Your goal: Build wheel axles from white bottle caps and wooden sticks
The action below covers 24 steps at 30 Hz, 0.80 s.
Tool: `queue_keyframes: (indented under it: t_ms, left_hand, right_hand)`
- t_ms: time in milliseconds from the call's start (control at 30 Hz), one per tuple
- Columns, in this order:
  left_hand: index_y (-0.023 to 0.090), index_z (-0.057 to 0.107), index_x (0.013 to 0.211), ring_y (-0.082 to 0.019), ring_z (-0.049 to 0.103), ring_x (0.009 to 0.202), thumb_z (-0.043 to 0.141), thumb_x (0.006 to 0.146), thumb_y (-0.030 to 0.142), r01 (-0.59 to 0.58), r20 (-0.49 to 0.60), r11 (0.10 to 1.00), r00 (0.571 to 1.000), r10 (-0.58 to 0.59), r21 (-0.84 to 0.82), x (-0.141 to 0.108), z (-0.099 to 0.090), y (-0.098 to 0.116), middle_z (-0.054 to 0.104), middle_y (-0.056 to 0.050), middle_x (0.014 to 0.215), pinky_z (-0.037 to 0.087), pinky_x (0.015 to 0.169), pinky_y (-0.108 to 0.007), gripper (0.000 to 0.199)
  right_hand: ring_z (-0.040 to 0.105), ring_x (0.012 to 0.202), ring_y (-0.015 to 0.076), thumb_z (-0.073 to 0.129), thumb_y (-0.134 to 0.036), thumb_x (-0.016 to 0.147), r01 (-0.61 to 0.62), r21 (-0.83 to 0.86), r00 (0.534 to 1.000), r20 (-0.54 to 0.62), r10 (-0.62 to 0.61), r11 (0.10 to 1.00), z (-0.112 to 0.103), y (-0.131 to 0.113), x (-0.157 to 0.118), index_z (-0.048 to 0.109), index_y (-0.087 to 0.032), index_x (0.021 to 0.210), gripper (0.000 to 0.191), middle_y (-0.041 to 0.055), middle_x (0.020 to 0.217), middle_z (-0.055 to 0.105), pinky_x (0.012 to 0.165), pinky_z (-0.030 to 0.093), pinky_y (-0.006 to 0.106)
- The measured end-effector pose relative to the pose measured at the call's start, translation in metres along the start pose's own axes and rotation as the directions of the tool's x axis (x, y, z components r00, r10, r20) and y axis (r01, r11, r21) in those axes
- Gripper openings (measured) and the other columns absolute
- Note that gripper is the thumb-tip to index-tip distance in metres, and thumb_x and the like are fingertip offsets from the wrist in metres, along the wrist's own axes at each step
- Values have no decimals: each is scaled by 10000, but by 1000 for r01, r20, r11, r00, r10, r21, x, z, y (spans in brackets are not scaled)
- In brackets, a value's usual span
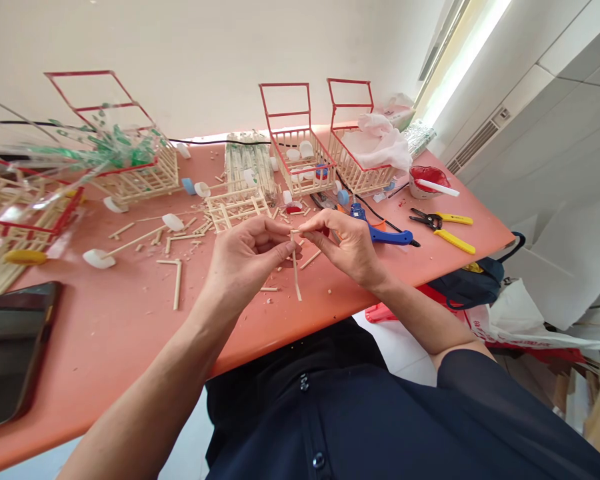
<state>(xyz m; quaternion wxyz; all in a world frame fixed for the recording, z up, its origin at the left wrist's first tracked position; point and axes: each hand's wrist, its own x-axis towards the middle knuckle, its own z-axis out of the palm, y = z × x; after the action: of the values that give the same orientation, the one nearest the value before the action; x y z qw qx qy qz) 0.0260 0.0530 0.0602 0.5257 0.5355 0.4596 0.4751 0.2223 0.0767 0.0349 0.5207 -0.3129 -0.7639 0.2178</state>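
Over the front part of the orange table (pixel 125 347), my left hand (pixel 250 257) and my right hand (pixel 343 243) meet at their fingertips. My left thumb and fingers pinch a thin wooden stick (pixel 296 277) that hangs downward. At its top is a short cross piece, which my right fingertips pinch; the exact joint is partly hidden by the fingers. An L-shaped pair of joined sticks (pixel 177 283) lies left of my hands. Behind my left hand is a flat wooden lattice (pixel 237 203). Cut stick pieces are scattered around it.
Small wooden carts with red rims (pixel 305 160) stand along the wall. To the right are a blue glue gun (pixel 390 236), yellow-handled pliers (pixel 453 240) and a cup of red paint (pixel 427 187). A phone (pixel 15 353) lies at the left, near an axle with white wheels (pixel 100 259).
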Motion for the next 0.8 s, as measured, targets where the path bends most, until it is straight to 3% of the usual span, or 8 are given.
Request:
queue_keyframes:
  t_ms: [267,600,800]
  left_hand:
    - [167,740,904,-235,810,757,979,694,441,24,-16,999,1000,-24,27,-1,1,4,825,-67,850,685,711,-334,420]
    - [168,722,915,-228,811,774,944,738,373,14,-8,999,1000,-14,30,-2,2,5,823,-63,840,672,682,-305,350]
    - [169,726,880,-223,792,733,929,747,468,11,6,1000,1000,-11,28,-2,3,9,809,-71,819,670,643,-316,385]
  right_hand:
    - [724,857,131,708,-290,1048,-38,-29,999,18,38,999,0,0,-1,789,-193,1011,131,18,934,791,781,558,252]
    - [688,819,105,706,-227,1040,-27,-7,999,21,27,1000,-2,-3,0,778,-188,1013,87,6,935,783,731,516,232]
    - [699,832,115,715,-254,1036,-54,-15,998,19,54,998,-1,-3,-1,783,-197,1015,91,9,943,790,740,529,239]
